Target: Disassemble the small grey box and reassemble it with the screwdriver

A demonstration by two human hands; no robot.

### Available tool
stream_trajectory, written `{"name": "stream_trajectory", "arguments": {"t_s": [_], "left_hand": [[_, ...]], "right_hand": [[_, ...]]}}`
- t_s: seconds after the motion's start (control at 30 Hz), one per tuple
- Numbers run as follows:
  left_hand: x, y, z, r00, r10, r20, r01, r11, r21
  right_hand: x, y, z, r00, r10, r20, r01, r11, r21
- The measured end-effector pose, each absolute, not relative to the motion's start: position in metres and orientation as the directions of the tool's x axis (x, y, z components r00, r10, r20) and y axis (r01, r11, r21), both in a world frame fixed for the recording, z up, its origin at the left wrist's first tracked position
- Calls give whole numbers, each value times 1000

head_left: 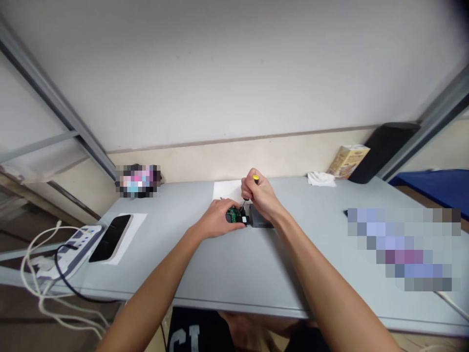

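Near the middle of the desk, my left hand [219, 218] grips a small green circuit board [233, 214] with black parts, fingers on its far edge and thumb on its near side. My right hand [259, 192] is wrapped round a screwdriver [255, 179] with a yellow-and-black handle. Its thin shaft points down and left to the board; whether the tip touches a screw is too small to tell. Just right of the board sits a dark grey box-like case [260, 220], partly hidden by my right wrist. A white sheet of paper [227, 189] lies behind my hands.
On the left are a phone [112, 238] on white paper and a power strip [75, 249] with tangled cables [40, 298]. A carton [349, 161], crumpled tissue [321, 179] and black cylinder [383, 151] stand at the back right. Blurred items lie at the right [403, 252] and back left [138, 181].
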State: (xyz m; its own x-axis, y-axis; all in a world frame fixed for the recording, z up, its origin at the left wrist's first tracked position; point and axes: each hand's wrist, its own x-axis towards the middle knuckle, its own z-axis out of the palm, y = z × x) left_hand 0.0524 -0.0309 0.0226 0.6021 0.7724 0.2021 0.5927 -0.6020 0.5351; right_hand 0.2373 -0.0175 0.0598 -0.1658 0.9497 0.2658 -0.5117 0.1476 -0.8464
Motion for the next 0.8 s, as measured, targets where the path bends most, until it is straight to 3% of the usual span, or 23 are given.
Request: {"name": "stream_trajectory", "arguments": {"t_s": [0.13, 0.47, 0.8], "left_hand": [[51, -31, 23, 601, 771, 211, 595, -608, 526], [50, -29, 20, 631, 730, 262, 583, -669, 461], [49, -27, 19, 653, 699, 290, 585, -710, 393]], "right_hand": [[239, -18, 65, -238, 945, 224, -526, 68, -847], [238, -18, 64, -146, 959, 242, -550, 125, -826], [242, -23, 69, -234, 944, 234, -531, 77, -844]]}}
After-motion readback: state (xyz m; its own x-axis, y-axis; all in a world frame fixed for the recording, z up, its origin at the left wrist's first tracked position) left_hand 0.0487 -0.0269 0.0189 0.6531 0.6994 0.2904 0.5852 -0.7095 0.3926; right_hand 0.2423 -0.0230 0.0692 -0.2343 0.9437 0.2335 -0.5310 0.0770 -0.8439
